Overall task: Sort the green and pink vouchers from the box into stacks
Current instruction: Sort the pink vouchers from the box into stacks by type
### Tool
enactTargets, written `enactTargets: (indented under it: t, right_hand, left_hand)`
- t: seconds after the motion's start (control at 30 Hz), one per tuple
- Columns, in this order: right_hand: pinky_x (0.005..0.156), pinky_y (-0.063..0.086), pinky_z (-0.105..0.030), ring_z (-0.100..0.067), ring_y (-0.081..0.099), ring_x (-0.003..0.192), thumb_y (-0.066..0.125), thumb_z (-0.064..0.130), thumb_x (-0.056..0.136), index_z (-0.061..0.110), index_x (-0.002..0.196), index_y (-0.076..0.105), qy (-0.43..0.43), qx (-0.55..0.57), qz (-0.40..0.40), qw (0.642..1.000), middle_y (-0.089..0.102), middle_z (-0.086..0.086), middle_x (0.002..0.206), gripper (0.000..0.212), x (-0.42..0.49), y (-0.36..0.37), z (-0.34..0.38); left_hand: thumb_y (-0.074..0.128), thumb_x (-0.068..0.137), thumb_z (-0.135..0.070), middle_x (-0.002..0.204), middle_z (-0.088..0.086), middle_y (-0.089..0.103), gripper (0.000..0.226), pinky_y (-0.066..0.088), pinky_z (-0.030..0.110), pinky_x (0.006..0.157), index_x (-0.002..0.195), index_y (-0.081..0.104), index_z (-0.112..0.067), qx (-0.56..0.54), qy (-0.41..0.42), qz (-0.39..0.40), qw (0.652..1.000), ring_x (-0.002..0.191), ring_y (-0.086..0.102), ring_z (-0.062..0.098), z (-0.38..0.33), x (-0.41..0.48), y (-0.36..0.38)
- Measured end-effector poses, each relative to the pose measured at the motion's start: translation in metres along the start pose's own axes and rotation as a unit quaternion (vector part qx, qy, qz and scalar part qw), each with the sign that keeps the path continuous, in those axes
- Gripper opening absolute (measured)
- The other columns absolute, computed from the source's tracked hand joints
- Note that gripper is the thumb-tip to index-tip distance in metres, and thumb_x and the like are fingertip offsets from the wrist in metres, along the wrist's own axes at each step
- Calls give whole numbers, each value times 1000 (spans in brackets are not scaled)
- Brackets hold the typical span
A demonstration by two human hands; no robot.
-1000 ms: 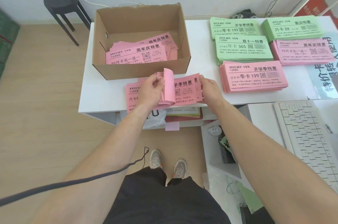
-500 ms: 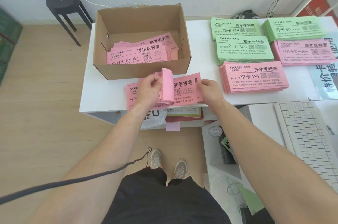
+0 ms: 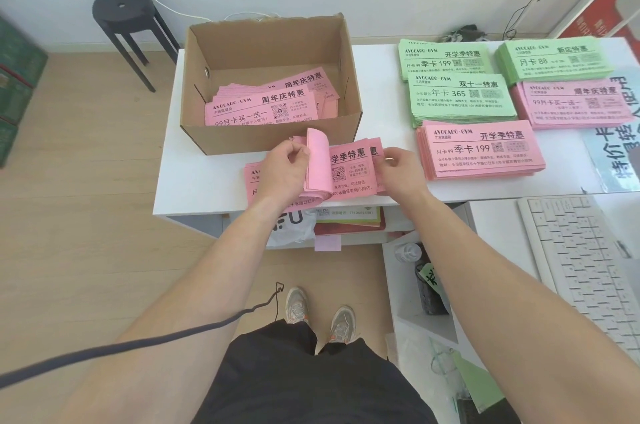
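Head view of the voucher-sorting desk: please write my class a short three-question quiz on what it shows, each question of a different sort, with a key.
1. True or false: everything visible inside the brown cardboard box is pink paper vouchers.
2. How many green paper voucher stacks lie on the white table? A two, B three, C five.
3. Fill in: the left grip curls up part of the loose pink voucher bundle while the right grip pinches its ____ end.
Key: 1 true; 2 B; 3 right.
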State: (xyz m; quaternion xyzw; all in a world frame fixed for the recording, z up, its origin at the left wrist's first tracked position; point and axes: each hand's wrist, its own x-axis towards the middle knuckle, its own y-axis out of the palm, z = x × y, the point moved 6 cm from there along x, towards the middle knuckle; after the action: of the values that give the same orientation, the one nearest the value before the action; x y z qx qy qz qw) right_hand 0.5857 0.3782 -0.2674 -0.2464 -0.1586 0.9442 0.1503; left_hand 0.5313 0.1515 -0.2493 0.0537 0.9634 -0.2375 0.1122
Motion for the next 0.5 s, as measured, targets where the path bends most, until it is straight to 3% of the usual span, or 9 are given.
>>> enactTargets:
  t: [0.1, 0.23, 0.4, 0.5]
  right_hand:
    - [66, 64, -41, -29, 77, 85, 68, 14, 95, 6, 110, 68, 21, 86, 62, 994, 77, -12, 97, 16, -4, 6, 2]
    - [67, 63, -39, -27, 77, 88, 82, 18, 86, 11, 117, 68, 32, 77, 146, 986, 75, -10, 103, 35, -10, 24, 10]
    - [60, 61, -31, -24, 75, 84, 78, 5, 86, 12, 111, 70, 10, 87, 139, 987, 76, -8, 101, 27, -11, 44, 22]
    - [62, 62, -33, -24, 75, 85, 78, 4, 86, 14, 110, 70, 17, 98, 138, 985, 76, -7, 102, 27, -10, 45, 22]
  left_hand:
    - [53, 103, -25, 89, -20, 57, 13, 33, 10, 65, 95, 63, -21, 20, 12, 4, 1000, 81, 52, -4, -9, -4, 4]
    - [55, 101, -22, 82, -18, 58, 13, 34, 3, 61, 91, 63, -20, 25, 26, 0, 999, 73, 51, -6, -15, -8, 9]
    - [55, 100, -22, 75, -17, 56, 18, 36, 9, 60, 84, 62, -24, 23, 26, 2, 999, 69, 51, -2, -16, -10, 9]
    - [56, 99, -23, 75, -18, 57, 18, 36, 8, 61, 83, 63, -25, 25, 28, 0, 999, 69, 51, -3, -20, -10, 5]
